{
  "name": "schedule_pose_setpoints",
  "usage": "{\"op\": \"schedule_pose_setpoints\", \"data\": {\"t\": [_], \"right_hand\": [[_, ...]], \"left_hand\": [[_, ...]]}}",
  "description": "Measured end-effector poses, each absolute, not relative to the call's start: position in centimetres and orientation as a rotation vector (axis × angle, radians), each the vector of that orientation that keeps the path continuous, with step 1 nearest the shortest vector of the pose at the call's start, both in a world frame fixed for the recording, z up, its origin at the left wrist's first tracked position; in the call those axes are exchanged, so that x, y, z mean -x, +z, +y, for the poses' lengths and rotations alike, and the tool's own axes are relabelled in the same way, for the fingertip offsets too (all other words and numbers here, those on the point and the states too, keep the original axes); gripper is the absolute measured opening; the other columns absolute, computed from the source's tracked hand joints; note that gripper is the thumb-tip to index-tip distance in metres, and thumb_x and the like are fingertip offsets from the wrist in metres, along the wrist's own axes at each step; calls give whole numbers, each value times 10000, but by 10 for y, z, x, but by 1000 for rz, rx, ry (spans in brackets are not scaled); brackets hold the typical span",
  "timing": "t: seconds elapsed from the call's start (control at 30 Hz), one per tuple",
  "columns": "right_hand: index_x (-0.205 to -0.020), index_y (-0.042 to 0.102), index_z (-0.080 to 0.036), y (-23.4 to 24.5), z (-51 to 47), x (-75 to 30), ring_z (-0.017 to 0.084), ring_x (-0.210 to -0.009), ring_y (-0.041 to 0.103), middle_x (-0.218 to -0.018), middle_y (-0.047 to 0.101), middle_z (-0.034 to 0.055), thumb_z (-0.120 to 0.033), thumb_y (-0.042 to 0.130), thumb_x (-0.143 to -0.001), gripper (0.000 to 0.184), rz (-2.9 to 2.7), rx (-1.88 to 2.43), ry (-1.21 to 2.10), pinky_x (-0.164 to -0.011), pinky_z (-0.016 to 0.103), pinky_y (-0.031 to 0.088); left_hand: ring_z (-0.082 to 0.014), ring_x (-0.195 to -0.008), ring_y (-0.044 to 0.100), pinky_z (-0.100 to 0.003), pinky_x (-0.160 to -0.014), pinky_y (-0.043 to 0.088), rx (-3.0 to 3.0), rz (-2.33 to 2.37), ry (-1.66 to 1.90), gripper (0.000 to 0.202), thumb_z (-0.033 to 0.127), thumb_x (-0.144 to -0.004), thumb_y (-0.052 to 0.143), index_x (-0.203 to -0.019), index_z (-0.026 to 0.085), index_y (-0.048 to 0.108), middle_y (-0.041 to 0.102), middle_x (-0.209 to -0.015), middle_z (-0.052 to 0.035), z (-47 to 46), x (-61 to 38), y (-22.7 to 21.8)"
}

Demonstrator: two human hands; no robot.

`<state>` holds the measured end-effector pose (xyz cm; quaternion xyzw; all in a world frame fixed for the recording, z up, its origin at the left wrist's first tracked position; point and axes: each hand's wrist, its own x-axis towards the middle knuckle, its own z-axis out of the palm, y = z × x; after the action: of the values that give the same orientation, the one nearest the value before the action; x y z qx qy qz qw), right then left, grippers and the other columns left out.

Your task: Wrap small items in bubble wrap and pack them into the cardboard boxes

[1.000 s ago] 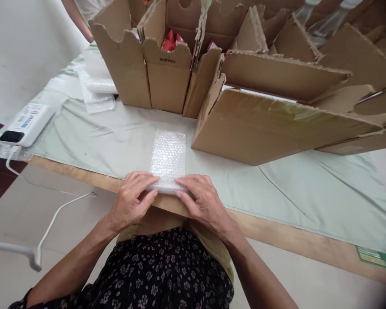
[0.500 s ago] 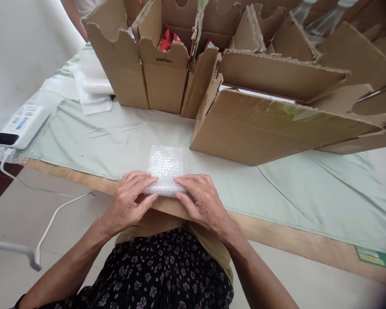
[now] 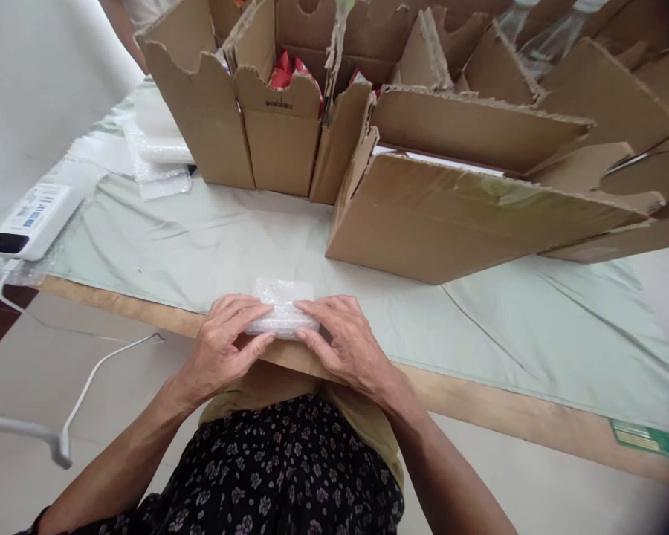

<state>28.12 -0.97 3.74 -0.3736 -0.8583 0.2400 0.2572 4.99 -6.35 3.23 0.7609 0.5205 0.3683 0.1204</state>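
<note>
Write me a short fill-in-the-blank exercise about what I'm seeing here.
1. The left hand and right hand both touch a bundle of ____ wrap.
2. The cloth in front of the boxes is pale ____.
3. Those boxes are made of brown ____.
4. The white device with a black panel lies on the person's ____ side.

Missing words: bubble; green; cardboard; left.

Open cardboard boxes [image 3: 276, 152] are standing along the far side of a table covered in pale green cloth [image 3: 540, 319]. Red packaging [image 3: 282, 70] is showing inside one. Clear bottles [image 3: 560, 33] are poking up behind, at upper right. At far left, a white device [image 3: 44, 212] is lying with a white cable [image 3: 1, 290] hanging down.
</note>
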Motion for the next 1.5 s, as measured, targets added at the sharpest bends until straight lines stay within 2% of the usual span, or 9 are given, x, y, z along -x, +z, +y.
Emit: {"op": "schedule_pose_setpoints", "data": {"t": [0.23,0.37,0.67,0.83,1.03,1.2,1.3,1.4,1.5], "right_hand": [[-1384,622,-205,33,-10,-272,325,-1301,585,-1471,622,162,-364,616,-1011,405,-2428,1061,339,-1057,511,465],[-1331,658,-232,30,2,-265,297,-1199,645,-1362,707,115,-207,625,-988,346,-2483,1125,359,-984,461,479],[-1274,702,-267,45,-27,-272,235,-1084,716,-1199,786,39,-282,630,-997,287,-2094,1148,761,-983,426,516],[-1381,647,-287,50,-49,-294,304,-1311,621,-1459,644,111,-524,678,-955,488,-1894,1138,992,-1101,526,497],[-1352,649,-212,51,-55,-317,240,-1063,715,-1274,726,132,-648,711,-890,638,-1282,985,1706,-841,367,634],[-1109,741,-209,66,-53,-348,156,-756,672,-945,750,52,-583,804,-835,467,-1167,1098,1469,-656,281,599],[-1099,762,-246,98,-45,-384,161,-741,686,-934,765,43,-541,819,-840,397,-1223,1141,1253,-660,303,603],[-1106,785,-268,145,-27,-419,160,-778,695,-977,780,52,-464,825,-860,317,-1328,1148,908,-705,328,586],[-1083,791,-243,192,5,-444,152,-803,680,-958,775,38,-395,824,-851,280,-1442,1172,511,-716,339,540]], "left_hand": [[-275,-1031,675,-469,-954,540,-2155,1767,1054,253,349,-1004,606,-1163,196,730,760,-1094,-103,-37,-49,23],[-271,-1090,672,-464,-988,556,-1918,1906,1196,340,400,-989,624,-1227,174,709,724,-1153,-123,-45,-50,27],[-289,-1196,718,-446,-1015,607,-972,1296,1194,552,463,-905,761,-1354,171,626,742,-1290,-147,-79,-74,36],[-327,-1211,717,-492,-1039,594,-934,1112,1201,641,503,-856,794,-1374,175,605,757,-1279,-158,-69,-89,43],[-319,-1158,741,-448,-974,631,-1067,956,1195,519,443,-891,784,-1335,209,651,756,-1296,-146,-68,-118,50],[-315,-1264,690,-451,-1011,613,-1427,887,1129,637,475,-975,676,-1546,297,456,632,-1498,-148,-52,-141,67],[-366,-1520,444,-566,-1197,453,-1892,1000,1298,814,546,-983,614,-1660,317,225,410,-1680,-138,-22,-151,95],[-404,-1623,213,-646,-1288,237,-2298,1251,1489,798,458,-942,671,-1627,272,306,370,-1691,-124,23,-164,122],[-421,-1589,292,-670,-1281,183,-2472,1406,1476,678,313,-886,711,-1515,222,477,507,-1590,-141,61,-179,130]]}}
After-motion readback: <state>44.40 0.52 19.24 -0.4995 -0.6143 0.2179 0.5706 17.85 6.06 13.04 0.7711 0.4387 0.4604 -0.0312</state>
